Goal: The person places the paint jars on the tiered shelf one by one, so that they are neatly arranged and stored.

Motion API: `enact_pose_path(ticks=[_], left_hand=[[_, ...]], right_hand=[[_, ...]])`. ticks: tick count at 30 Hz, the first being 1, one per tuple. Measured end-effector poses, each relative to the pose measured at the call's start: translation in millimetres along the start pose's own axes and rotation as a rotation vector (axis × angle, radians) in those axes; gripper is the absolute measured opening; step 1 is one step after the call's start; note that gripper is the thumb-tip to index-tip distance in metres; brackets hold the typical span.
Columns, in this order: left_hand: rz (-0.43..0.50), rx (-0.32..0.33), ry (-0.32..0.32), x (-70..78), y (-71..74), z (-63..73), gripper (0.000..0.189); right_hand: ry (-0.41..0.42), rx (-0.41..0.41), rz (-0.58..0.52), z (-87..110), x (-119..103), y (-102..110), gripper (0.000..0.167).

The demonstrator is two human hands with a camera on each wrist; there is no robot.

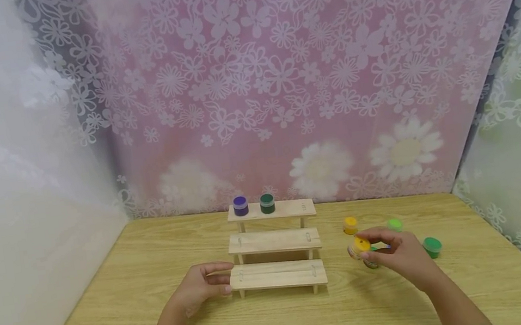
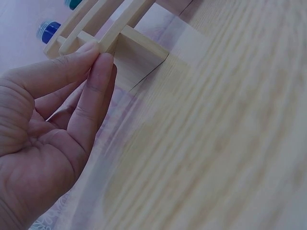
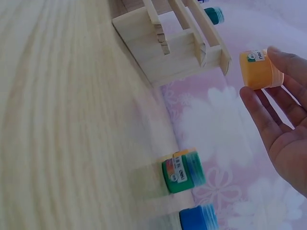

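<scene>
The right hand (image 1: 401,254) is pinching a yellow jar (image 1: 361,246); the left hand (image 1: 203,288), fingers seemingly straight, is touching the rack (image 1: 277,275).

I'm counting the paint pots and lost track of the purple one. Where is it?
In the head view the purple pot stands on the left end of the top step of the wooden stand, just left of the dark green pot.

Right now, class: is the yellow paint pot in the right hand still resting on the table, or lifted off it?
Lifted: the right hand pinches the yellow paint pot in its fingertips above the table.
</scene>
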State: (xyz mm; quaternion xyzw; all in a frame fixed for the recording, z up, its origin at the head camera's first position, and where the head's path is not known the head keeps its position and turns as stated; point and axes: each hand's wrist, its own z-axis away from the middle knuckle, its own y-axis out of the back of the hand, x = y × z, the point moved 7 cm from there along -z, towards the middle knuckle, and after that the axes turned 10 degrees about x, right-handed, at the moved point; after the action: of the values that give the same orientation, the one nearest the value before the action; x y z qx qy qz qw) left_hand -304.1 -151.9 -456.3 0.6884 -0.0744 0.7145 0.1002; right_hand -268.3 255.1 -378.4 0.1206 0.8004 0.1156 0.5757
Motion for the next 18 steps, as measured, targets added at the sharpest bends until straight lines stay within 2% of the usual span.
enact_pose_path(ticks=[7,18], left_hand=[[0.018,0.001,0.0,-0.9,-0.5,-1.0,0.056],[0.013,-0.009,-0.01,-3.2,0.4,-2.9,0.057]], right_hand=[[0.055,0.038,0.047,-16.0,-13,-5,0.044],[0.052,0.057,0.083,-36.6,-24,-12,0.046]])
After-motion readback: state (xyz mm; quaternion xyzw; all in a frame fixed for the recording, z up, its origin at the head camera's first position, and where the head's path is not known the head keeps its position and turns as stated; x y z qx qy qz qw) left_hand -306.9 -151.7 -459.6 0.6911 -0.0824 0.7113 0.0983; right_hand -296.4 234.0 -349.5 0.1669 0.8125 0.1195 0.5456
